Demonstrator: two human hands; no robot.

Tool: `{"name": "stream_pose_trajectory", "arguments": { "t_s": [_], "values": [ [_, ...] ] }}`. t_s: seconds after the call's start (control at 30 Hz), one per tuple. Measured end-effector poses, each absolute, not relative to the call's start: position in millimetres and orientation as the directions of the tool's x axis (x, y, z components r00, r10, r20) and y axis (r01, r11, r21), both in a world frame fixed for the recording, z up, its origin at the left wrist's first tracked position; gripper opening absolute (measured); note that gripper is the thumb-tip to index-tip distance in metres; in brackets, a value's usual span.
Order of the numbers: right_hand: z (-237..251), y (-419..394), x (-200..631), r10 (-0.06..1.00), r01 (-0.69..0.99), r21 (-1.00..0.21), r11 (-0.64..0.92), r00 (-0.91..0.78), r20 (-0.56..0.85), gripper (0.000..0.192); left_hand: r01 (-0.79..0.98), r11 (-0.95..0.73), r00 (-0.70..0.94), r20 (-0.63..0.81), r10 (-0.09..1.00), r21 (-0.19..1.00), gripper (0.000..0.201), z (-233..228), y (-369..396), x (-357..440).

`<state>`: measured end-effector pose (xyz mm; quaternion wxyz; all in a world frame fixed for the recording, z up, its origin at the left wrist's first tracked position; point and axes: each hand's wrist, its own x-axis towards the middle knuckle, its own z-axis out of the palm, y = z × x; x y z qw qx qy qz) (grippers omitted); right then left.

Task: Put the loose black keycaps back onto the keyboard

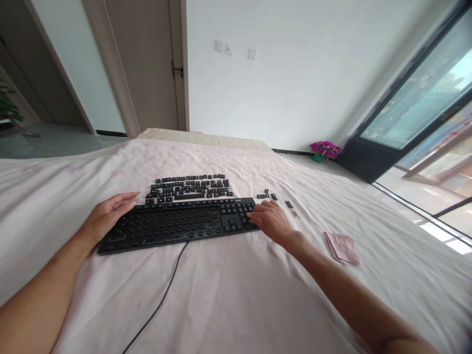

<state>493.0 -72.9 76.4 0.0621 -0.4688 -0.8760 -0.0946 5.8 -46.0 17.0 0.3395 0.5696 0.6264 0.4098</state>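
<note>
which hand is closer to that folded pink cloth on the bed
Right. The right hand rests on the keyboard's right end, just left of the folded pink cloth. The left hand is at the keyboard's far left end.

No legible text anywhere in shot. Keyboard (177,223) on the bed (236,295): remaining keys, mostly numpad end, too small and blurred to read; no brand mark made out on its frame. Loose keycaps (190,188) laid out behind it: legends unreadable at this res. Wall switches (228,48) show no markings. Folded pink cloth (343,247) bears no print that can be read.
</note>
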Motion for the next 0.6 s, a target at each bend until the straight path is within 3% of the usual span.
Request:
{"name": "stream_pose_trajectory", "arguments": {
  "t_s": [0.3,0.6],
  "values": [
    [77.6,-75.4,490.4,0.807,0.823,0.154,0.547,-0.567,0.164,0.014,0.402,0.024,-0.114,0.024,0.993,0.915,0.078,15.1,-45.6,5.9],
    [78.5,-82.7,483.3,0.811,0.798,0.279,0.535,-0.578,0.097,0.016,0.401,0.028,-0.124,0.024,0.992,0.916,0.08,17.4,-46.2,9.8]
  ]
}}
